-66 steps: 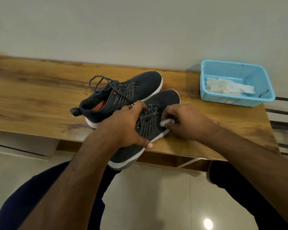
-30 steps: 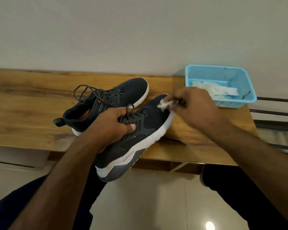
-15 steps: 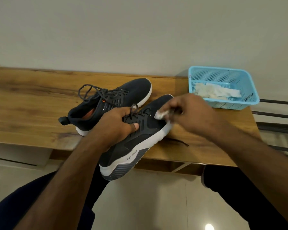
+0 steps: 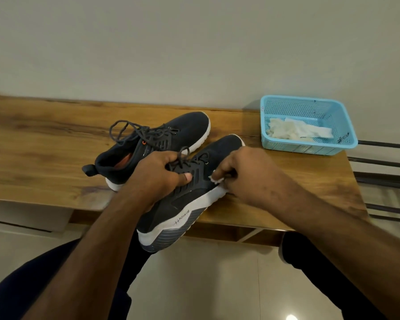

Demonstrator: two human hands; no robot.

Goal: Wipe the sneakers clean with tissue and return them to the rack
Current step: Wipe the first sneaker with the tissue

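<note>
Right fingers (image 4: 229,168) pinch tissue (image 4: 217,180) against sneaker (image 4: 189,199); left hand (image 4: 162,174) grips it.

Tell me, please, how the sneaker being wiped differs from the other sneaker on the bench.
The near sneaker is gripped by the left hand and tipped on its side, heel past the bench edge, while the right hand presses tissue against it. The far sneaker rests untouched, flat on the bench, its orange lining showing. Both are dark with white soles.

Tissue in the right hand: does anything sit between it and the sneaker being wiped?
Nothing visible does. The right hand presses the tissue straight onto the side of the held sneaker, just above its white sole. The left hand grips that sneaker at the laces, clear of the wiped spot.
</note>
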